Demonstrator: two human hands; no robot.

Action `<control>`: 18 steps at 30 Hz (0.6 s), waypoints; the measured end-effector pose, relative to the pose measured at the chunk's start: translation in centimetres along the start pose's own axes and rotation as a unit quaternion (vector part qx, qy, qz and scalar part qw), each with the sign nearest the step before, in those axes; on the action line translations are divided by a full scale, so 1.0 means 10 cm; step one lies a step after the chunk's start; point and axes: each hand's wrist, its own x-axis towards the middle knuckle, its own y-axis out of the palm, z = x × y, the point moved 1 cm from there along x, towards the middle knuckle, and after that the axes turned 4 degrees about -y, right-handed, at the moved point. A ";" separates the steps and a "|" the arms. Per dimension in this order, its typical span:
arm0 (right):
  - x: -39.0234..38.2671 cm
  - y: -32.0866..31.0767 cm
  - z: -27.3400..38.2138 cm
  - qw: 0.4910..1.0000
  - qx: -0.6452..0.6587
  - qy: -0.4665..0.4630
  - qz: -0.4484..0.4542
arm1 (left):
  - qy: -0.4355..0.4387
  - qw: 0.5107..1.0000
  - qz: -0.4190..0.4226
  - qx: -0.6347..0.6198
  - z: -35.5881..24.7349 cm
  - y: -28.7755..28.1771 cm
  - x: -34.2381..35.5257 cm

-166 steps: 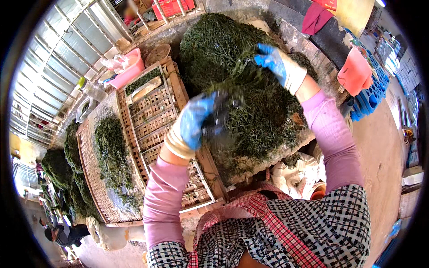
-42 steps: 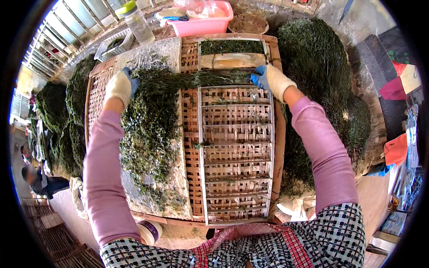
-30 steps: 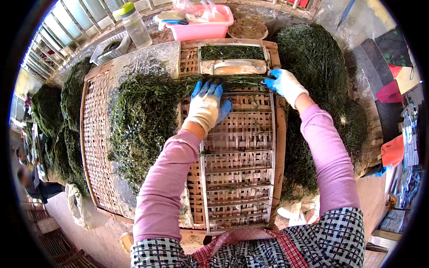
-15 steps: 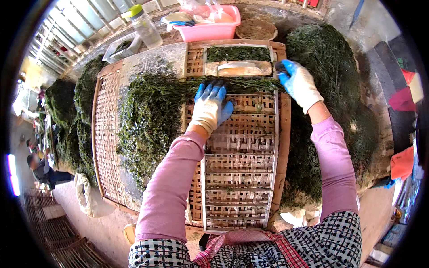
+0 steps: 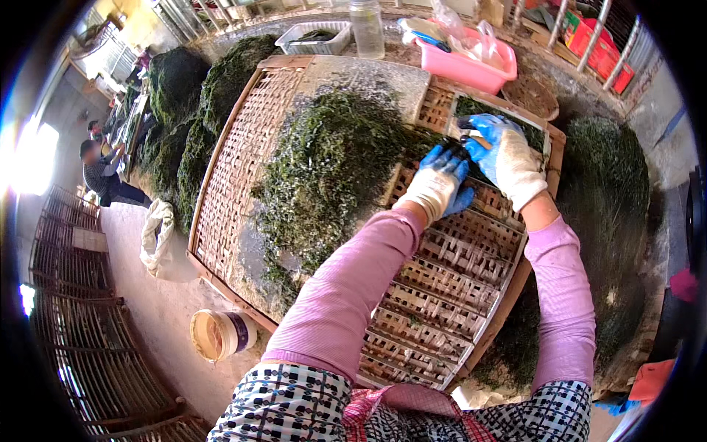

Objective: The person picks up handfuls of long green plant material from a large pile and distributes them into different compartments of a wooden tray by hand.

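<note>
My left hand (image 5: 439,182), in a white glove with blue fingers, lies with fingers apart on dark seaweed strands crossing the slatted metal frame (image 5: 492,267). Just right of it, my right hand (image 5: 508,155), gloved alike, is closed around a pale bar (image 5: 479,136) near the frame's far end, mostly hidden by the fingers. The frame rests on a wood-rimmed woven tray (image 5: 217,184). A loose seaweed heap (image 5: 324,169) covers a pale board (image 5: 363,77) beside the frame.
Seaweed mounds (image 5: 173,88) stand left, another (image 5: 604,188) right. Behind are a pink tub (image 5: 460,66), white tray (image 5: 313,48) and clear jar (image 5: 366,29). A bucket (image 5: 217,335), white sack (image 5: 158,236) and slatted racks (image 5: 92,324) are lower left. Two co-workers (image 5: 103,169) work at far left.
My right hand has come from beside the frame's edge onto the pale bar, close to my left hand. The view has swung left, showing more floor and the bucket.
</note>
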 end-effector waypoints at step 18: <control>2.14 1.91 1.87 0.902 -0.184 -0.275 0.279 | -0.268 0.387 0.069 -0.879 -0.02 0.27 -0.11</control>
